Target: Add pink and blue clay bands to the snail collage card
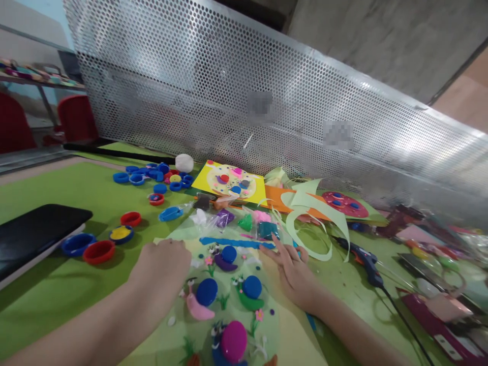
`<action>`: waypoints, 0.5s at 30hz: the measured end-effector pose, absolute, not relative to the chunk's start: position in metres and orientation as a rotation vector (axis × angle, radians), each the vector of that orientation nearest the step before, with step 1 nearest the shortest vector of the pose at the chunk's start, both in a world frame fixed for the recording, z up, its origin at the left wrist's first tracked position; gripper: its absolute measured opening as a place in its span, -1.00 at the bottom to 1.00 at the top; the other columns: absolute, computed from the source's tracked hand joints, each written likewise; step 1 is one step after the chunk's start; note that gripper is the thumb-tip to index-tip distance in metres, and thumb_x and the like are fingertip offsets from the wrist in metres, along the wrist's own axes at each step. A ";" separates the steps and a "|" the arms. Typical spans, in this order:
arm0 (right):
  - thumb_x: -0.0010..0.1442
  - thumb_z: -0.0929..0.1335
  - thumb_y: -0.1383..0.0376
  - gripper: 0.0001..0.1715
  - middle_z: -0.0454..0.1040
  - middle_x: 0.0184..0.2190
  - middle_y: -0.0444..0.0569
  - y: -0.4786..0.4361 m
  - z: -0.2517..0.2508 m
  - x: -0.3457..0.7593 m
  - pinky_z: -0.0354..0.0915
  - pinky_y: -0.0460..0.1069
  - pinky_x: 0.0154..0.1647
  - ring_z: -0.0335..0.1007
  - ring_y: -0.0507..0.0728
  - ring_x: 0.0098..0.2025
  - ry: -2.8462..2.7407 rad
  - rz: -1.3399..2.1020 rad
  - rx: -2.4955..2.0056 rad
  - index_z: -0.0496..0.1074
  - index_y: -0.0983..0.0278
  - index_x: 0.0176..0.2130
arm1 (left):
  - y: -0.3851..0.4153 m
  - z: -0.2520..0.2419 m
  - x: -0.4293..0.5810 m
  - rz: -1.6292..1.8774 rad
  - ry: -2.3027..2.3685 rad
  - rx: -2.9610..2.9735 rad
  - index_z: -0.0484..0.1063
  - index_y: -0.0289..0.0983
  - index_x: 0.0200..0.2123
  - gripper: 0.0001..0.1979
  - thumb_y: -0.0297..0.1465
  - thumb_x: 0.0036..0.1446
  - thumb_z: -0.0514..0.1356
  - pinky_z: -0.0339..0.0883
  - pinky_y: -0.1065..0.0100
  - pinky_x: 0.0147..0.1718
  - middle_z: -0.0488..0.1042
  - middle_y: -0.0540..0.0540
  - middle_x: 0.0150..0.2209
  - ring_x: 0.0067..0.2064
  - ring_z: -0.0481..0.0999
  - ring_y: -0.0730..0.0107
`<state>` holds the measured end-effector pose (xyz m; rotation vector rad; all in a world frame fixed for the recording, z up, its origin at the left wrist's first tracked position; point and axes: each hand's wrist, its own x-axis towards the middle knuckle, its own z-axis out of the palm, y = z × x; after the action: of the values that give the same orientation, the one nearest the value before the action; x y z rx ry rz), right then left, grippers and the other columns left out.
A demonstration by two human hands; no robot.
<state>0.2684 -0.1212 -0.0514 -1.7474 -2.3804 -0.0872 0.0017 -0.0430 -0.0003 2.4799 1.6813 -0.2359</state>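
Head view: long bright-blue clay-like strip [232, 243] lying across far end of pale green-yellow sheet [293, 335] bearing colourful clay snails [251, 288]; right hand [292, 267] at strip's right end, fingertips touching, thumb and forefinger parted; left hand [162, 262] curled by sheet's left edge, cannot tell whether holding anything; dark-blue glue gun [368, 264] farther right

Left of the snail-decorated sheet [290, 335], the left hand [162, 262] is bare, with rounded knuckles, and the left forearm [101, 317] is uncovered, broadening away from the wrist. Along the sheet's right side, the right hand [293, 272] is likewise bare, slim-fingered, with an uncovered, smooth right forearm [345, 325].
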 end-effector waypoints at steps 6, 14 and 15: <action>0.10 0.09 0.51 -0.07 0.29 0.12 0.14 -0.122 -0.049 0.274 -0.05 0.26 0.02 0.12 0.28 0.07 -2.309 -0.154 -1.742 -0.62 0.35 0.27 | -0.044 0.010 0.005 -0.538 1.719 2.485 0.45 -0.45 -0.14 -0.57 -0.76 -0.02 -0.06 0.34 0.12 -0.25 0.50 -0.37 -0.14 -0.12 0.50 -0.01; 0.14 0.07 0.49 -0.15 0.40 0.02 0.15 -0.124 -0.045 0.275 -0.05 0.25 0.04 0.15 0.26 0.09 -2.421 -0.142 -1.750 -0.49 0.36 0.29 | -0.042 0.007 0.004 -0.628 1.713 2.518 0.39 -0.44 -0.05 -0.53 -0.75 0.01 -0.09 0.34 0.16 -0.20 0.47 -0.36 -0.08 -0.08 0.48 0.07; 0.14 0.07 0.49 -0.14 0.39 0.03 0.16 -0.124 -0.045 0.274 -0.05 0.26 0.03 0.15 0.26 0.08 -2.402 -0.135 -1.756 -0.52 0.38 0.29 | -0.043 0.008 0.004 -0.633 1.715 2.522 0.38 -0.45 -0.04 -0.52 -0.75 0.01 -0.09 0.34 0.17 -0.20 0.47 -0.36 -0.08 -0.08 0.48 0.07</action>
<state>0.2742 -0.1243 -0.0450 -1.7564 -2.4017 -0.1355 0.0036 -0.0431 0.0078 2.5218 1.7152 -0.6334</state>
